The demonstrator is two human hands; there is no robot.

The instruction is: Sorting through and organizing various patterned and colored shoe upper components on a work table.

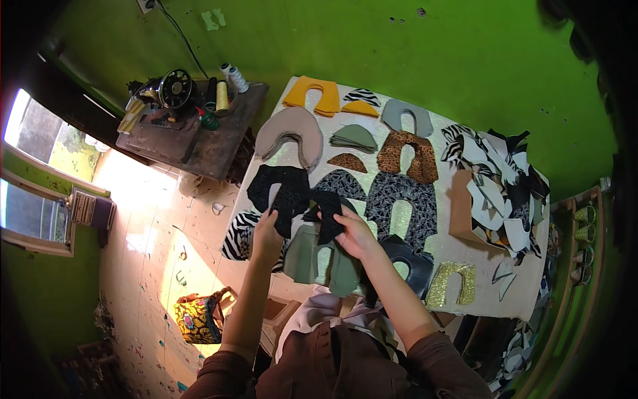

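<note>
My left hand (267, 234) is closed on the lower part of a black U-shaped fabric piece (290, 188), held over the table (448, 233). A smaller black fabric piece (328, 225) is pinched in my right hand (355, 233); I cannot tell whether the two pieces are joined. Below and between my hands lie green U-shaped pieces (302, 256). Zebra-striped pieces (239, 238) lie beside my left wrist. Just beyond my right hand are black-and-grey patterned half-round pieces (342, 184) and matching U-shaped pieces (392, 199). Dark shiny pieces (413, 256) lie right of my right forearm.
Beige (279, 130), yellow (307, 93), grey (403, 113), leopard-print (407, 156) and gold (452, 280) pieces cover the table. At right stands a cardboard box (463, 206) heaped with scraps. Left are a sewing machine (166, 93) with thread cones (237, 78) and, on the floor, a patterned bag (198, 318).
</note>
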